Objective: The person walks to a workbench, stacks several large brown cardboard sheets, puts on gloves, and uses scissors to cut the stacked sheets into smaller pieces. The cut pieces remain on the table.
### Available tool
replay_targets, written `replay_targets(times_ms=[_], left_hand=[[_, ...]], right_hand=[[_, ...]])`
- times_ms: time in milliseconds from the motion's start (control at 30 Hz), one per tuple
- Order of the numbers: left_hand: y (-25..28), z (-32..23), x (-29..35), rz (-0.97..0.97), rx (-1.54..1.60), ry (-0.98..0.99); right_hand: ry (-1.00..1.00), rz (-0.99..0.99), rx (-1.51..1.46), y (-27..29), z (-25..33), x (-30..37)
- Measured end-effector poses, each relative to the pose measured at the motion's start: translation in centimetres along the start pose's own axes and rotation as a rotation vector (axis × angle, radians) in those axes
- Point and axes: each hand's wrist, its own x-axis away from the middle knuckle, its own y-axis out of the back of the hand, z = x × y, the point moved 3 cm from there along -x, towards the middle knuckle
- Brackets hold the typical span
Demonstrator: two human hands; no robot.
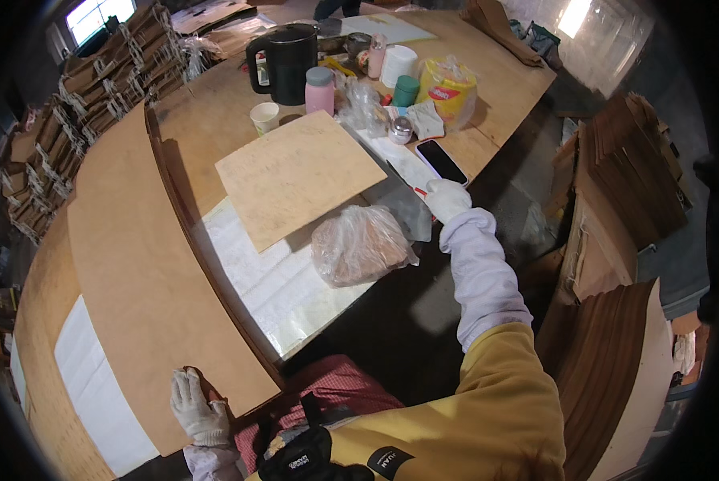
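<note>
My left hand (197, 407), in a pale work glove, lies flat with fingers stretched on the near end of a long brown veneer sheet (147, 264). The sheet tops a thin stack along the table's left part. My right hand (447, 200), gloved in white, is out at the table's right edge, closed on a small red thing (420, 191) whose kind I cannot make out. Just beyond it lies a phone (442, 163). Left of that hand are a clear plastic bag (358, 247) with light brown contents and a square thin board (299, 175).
A black jug (289, 64), a pink bottle (320, 91), a paper cup (265, 118), a green jar (406, 90) and a yellow package (449, 92) stand toward the back. Brown sheets are stacked at right (596, 377), and tied bundles (95, 104) at far left.
</note>
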Motion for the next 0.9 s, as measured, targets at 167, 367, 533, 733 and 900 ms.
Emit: replay_targets(times_ms=[167, 367, 533, 733, 900], left_hand=[[0.2, -0.1, 0.0, 0.013, -0.012, 0.022], [0.3, -0.1, 0.0, 0.015, 0.009, 0.039], [0.6, -0.2, -0.1, -0.011, -0.002, 0.033], [0.8, -0.3, 0.0, 0.020, 0.030, 0.062], [0.9, -0.3, -0.2, -0.020, 0.014, 0.027]], right_hand=[[-0.070, -0.026, 0.076, -0.9, 0.5, -0.6], [-0.112, -0.139, 0.080, 0.2, 0.8, -1.2], [-0.051, -0.336, 0.111, 2.6, 0.0, -1.0], [0.185, -0.454, 0.317, 3.8, 0.6, -0.7], [-0.044, -0.537, 0.207, 5.6, 0.4, 0.4]])
